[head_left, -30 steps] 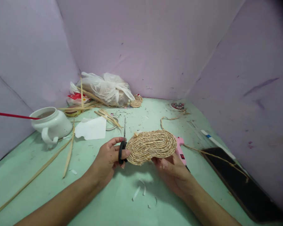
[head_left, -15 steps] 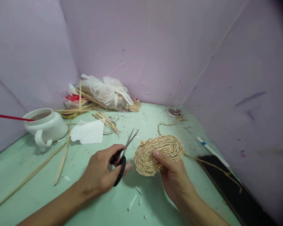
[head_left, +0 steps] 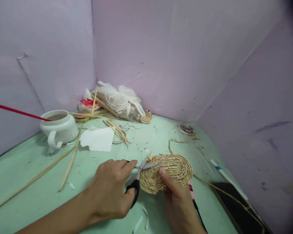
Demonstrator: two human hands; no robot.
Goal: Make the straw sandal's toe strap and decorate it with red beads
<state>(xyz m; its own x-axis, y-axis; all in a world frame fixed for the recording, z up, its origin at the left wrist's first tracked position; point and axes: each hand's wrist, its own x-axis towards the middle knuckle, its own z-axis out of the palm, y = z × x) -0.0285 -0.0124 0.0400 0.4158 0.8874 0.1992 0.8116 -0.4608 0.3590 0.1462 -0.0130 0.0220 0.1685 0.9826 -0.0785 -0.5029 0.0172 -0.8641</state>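
Observation:
My left hand (head_left: 112,188) grips black-handled scissors (head_left: 142,167), with fingers in the loops. Their blades are spread at the left end of an oval coil of braided straw (head_left: 177,169), one lying across its top face near a small tuft on the upper left edge. My right hand (head_left: 179,201) holds the coil by its lower edge, thumb on the face and the other fingers hidden beneath. From the coil's right side trails a thin straw cord (head_left: 224,189). Another length of braided cord (head_left: 177,140) lies behind it.
A white mug (head_left: 61,131) with liquid and a red stick (head_left: 21,113) stands left. White paper (head_left: 99,139) and straw strips (head_left: 70,162) lie near it. A plastic bag (head_left: 122,100) sits at the back, a small dish (head_left: 187,129) back right. A dark flat panel (head_left: 236,204) lies right.
The scissors have moved right, from beside the coil onto its left end, and their blades are wider apart. The whole view has shifted slightly.

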